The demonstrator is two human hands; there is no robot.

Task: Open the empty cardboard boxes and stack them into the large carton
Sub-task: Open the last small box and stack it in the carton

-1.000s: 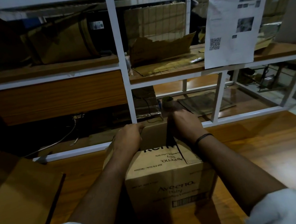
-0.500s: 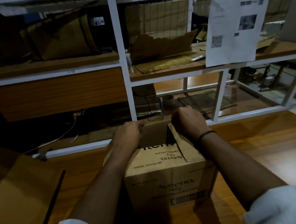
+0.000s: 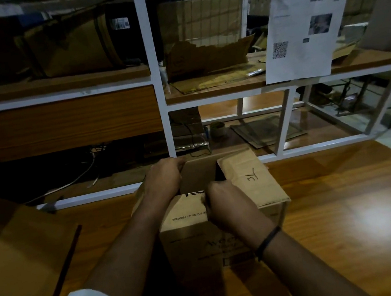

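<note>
A small brown cardboard box (image 3: 189,243) with printed lettering stands on the wooden floor in front of me. Its right top flap (image 3: 250,177), marked in pen, is folded outward to the right, and a dark gap shows into the box. My left hand (image 3: 163,177) grips the far left top edge of the box. My right hand (image 3: 223,198) is closed on the near top flap at the middle. The large carton (image 3: 12,258) lies at the left, only its brown flap and wall visible.
A white-framed shelf unit (image 3: 158,98) stands right behind the box, holding torn cardboard (image 3: 209,56) and a wrapped brown parcel (image 3: 71,47). A printed sheet (image 3: 302,19) hangs on the frame. Cables (image 3: 78,175) lie under the shelf. Bare wooden floor (image 3: 346,202) extends to the right.
The right flap has swung open to the right. My right hand has moved from the far edge back toward me onto the near flap. My left hand stays on the far left edge.
</note>
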